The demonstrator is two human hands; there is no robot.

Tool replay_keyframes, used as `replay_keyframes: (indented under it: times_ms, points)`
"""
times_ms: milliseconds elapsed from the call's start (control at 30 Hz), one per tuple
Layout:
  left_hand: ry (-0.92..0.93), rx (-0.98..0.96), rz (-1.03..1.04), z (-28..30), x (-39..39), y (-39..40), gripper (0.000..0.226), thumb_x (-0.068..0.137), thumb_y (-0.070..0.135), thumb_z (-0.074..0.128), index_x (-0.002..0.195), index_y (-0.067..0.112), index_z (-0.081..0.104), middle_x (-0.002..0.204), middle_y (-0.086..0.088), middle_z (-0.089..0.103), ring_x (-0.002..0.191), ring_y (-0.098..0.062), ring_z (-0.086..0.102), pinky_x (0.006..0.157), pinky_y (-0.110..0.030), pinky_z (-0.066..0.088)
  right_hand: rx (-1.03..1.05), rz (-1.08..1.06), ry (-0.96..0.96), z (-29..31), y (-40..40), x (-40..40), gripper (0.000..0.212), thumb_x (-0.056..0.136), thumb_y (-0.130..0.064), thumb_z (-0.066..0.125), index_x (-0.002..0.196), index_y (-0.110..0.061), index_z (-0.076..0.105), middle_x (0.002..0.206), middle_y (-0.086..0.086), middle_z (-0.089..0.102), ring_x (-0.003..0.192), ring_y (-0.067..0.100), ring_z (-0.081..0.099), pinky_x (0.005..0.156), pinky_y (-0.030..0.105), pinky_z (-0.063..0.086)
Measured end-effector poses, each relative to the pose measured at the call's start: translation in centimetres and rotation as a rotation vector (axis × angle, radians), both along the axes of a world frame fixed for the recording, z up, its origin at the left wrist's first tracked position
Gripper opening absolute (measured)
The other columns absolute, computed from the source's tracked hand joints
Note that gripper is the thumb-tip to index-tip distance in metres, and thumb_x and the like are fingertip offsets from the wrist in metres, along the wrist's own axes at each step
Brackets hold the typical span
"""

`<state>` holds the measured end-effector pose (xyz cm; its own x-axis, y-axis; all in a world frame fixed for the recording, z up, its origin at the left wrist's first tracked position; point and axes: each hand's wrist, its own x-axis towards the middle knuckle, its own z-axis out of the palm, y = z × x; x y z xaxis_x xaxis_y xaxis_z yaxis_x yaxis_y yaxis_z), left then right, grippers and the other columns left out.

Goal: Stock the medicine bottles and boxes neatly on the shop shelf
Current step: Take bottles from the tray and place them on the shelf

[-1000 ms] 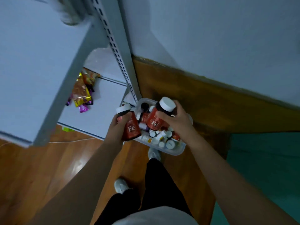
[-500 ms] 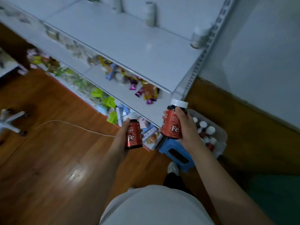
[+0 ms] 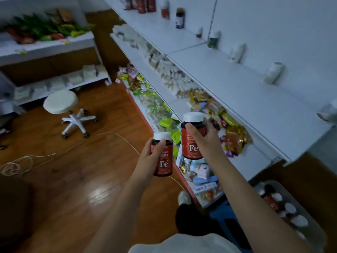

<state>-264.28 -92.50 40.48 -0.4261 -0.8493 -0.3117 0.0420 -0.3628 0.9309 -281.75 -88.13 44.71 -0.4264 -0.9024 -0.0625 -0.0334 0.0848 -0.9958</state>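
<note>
My left hand point(image 3: 148, 159) grips a red bottle point(image 3: 164, 162) with a white cap and an "Fe" label, held upright over the wooden floor. A second, larger red "Fe" bottle point(image 3: 191, 143) is gripped upright by my right hand point(image 3: 206, 141), in front of the lower shelf edges. The white top shelf point(image 3: 237, 84) runs along the right; a few bottles point(image 3: 179, 18) stand far back on it and some white ones point(image 3: 272, 73) line the wall. A clear tub point(image 3: 313, 232) of more bottles sits at the lower right.
Lower shelves hold small boxes and coloured packets point(image 3: 233, 136). The tub rests on a blue stool point(image 3: 228, 218). A white swivel stool point(image 3: 61, 102) and a loose cord point(image 3: 113, 134) lie on the floor to the left. Another shelf unit point(image 3: 47, 46) stands at the back left.
The view has swung left and up from the tub to the long shelf. Both hands lifted their red bottles out of the tub and carry them higher, the right one leading.
</note>
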Motion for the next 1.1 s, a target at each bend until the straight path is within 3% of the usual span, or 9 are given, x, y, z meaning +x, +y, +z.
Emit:
replay_keyframes:
  times_ms: [200,367,633,967,1100]
  points:
    - [-0.011,-0.097,0.120,2.3,-1.3,-8.8,0.037,0.082,0.049,0.062,0.114,0.032,0.060,0.103,-0.010,0.072,0.089,-0.028,0.072,0.076,-0.040,0.060,-0.056,0.047,-0.016,0.9,-11.2,-1.1,0.049,0.059,-0.064,0.068,0.097,-0.035,0.060,0.084,-0.012,0.071,0.078,0.005,0.071,0.063,0.018,0.053]
    - [-0.055,-0.132,0.197,4.3,-4.0,-18.9,0.029,0.080,0.053,0.061,0.106,0.041,0.059,0.099,-0.002,0.073,0.090,-0.026,0.073,0.080,-0.043,0.060,-0.092,0.033,-0.075,2.4,-21.9,-4.3,0.052,0.059,-0.064,0.071,0.100,-0.032,0.062,0.090,-0.005,0.072,0.081,0.012,0.072,0.069,0.029,0.057]
    - [-0.046,-0.161,0.269,6.7,-7.3,-32.7,0.026,0.079,0.051,0.062,0.104,0.043,0.060,0.093,0.004,0.074,0.088,-0.024,0.073,0.080,-0.043,0.060,-0.107,0.088,-0.075,6.2,-36.7,-8.7,0.070,0.055,-0.069,0.066,0.112,-0.028,0.058,0.103,0.000,0.069,0.092,0.018,0.070,0.078,0.034,0.059]
    - [-0.036,-0.153,0.239,4.6,-8.5,-47.1,0.045,0.074,0.051,0.067,0.115,0.035,0.059,0.102,0.001,0.072,0.094,-0.022,0.072,0.081,-0.038,0.060,-0.073,0.031,-0.093,5.8,-51.1,-10.1,0.046,0.073,-0.056,0.076,0.106,-0.029,0.059,0.102,0.002,0.070,0.091,0.019,0.071,0.076,0.035,0.059]
    - [-0.018,-0.150,0.209,3.4,-7.9,-55.1,0.050,0.075,0.052,0.066,0.121,0.035,0.056,0.107,0.002,0.071,0.097,-0.020,0.071,0.082,-0.037,0.060,-0.071,-0.012,-0.079,5.1,-58.1,-9.3,0.037,0.078,-0.049,0.068,0.107,-0.030,0.058,0.104,0.001,0.069,0.094,0.019,0.070,0.078,0.034,0.059]
